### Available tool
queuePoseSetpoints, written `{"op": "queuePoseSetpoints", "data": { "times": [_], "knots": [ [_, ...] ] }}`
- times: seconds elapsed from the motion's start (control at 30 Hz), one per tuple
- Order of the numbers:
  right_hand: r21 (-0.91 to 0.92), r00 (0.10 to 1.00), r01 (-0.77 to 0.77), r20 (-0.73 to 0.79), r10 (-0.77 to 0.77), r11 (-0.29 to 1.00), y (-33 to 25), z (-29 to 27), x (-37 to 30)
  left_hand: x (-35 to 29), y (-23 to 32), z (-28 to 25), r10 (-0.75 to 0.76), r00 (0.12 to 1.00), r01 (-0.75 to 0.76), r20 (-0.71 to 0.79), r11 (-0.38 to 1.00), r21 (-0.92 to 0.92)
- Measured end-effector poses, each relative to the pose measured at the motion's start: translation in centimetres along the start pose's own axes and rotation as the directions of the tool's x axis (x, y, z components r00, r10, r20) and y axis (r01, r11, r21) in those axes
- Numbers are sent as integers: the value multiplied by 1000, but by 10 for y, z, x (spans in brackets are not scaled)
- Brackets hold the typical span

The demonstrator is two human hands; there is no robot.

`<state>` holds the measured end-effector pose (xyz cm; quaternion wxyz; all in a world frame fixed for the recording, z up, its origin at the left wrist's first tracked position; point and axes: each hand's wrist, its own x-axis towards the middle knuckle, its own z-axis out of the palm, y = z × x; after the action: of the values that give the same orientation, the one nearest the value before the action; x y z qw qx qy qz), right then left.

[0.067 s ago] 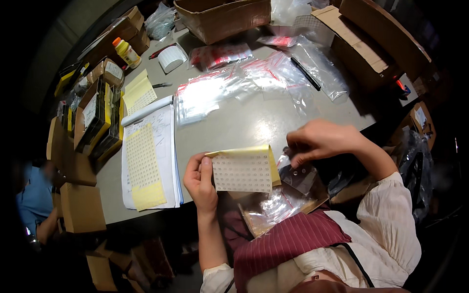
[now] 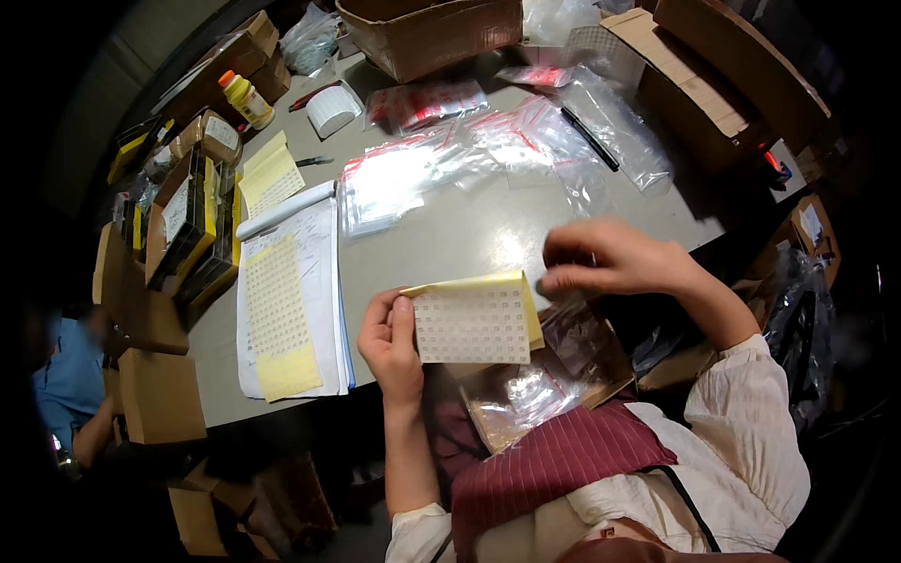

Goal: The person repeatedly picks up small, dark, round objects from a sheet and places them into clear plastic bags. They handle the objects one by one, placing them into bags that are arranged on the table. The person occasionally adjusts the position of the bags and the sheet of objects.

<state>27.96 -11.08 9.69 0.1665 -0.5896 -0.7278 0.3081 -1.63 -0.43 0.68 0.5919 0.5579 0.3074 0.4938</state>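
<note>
My left hand [image 2: 391,342] pinches the left edge of a folded sheet of small printed stickers [image 2: 472,326], with its yellow backing folded behind. The sheet is held up in front of me, over the near table edge. Just right of it hovers my right hand [image 2: 615,258], its fingers curled and thumb drawn in. The fingertips are slightly blurred, and anything between them is too small to tell. Below both hands, an open cardboard box [image 2: 610,387] at my lap holds clear plastic bags [image 2: 535,389]. The sheet partly hides the box's far left part.
On the table [image 2: 450,249] lie clear zip bags [image 2: 404,183], a black marker [image 2: 589,139] and a clipboard of papers [image 2: 324,310] bearing another sticker sheet [image 2: 279,310]. A yellow bottle [image 2: 246,100] and cartons [image 2: 427,38] stand behind. Another person's blue sleeve [image 2: 66,375] shows at left.
My right hand has shifted slightly left and up, away from the clear bag below it. That bag now lies lower in the box. The sticker sheet stays in my left hand.
</note>
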Motion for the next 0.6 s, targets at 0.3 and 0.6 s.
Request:
{"op": "queuePoseSetpoints", "data": {
  "times": [0.3, 0.6],
  "knots": [
    [274, 964, 167, -246, -99, 947, -5, 45, 25, -13, 15, 24, -93, 994, 91, 59, 995, 33],
    [491, 967, 179, -246, -61, 853, 5, 44, 16, -20, 26, 34, -214, 964, 216, 155, 976, 5]
  ]
}}
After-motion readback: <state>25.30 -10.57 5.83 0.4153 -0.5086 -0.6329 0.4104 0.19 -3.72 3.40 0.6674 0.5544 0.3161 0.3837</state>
